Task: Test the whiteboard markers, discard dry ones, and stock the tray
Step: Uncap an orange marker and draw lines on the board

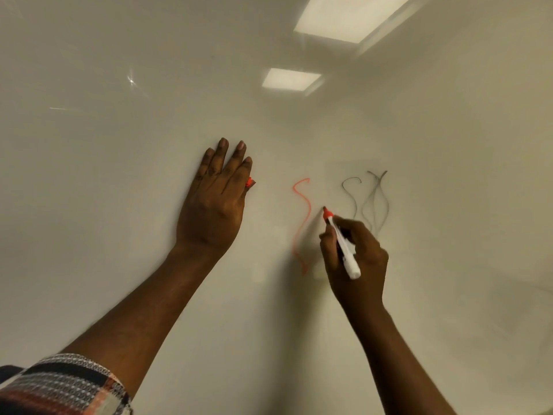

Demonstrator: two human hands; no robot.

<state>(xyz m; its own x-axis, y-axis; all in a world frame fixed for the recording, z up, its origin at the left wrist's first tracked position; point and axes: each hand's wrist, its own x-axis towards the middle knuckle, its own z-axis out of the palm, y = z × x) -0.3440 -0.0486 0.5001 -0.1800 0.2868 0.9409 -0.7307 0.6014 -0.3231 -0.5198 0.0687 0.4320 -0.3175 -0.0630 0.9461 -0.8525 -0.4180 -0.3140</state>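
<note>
Partly hidden red cap [249,182] under flat left hand [214,202], right hand [354,259] gripping marker [341,244].

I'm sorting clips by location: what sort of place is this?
Probably an office or classroom. A glossy whiteboard fills the view, it mirrors rectangular ceiling light panels, and the right hand holds a red marker beside test squiggles.

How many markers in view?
1. The marker is in the right hand, tip at the whiteboard beside the red line. A red cap peeks from under the left hand. Others may be out of frame.
</note>
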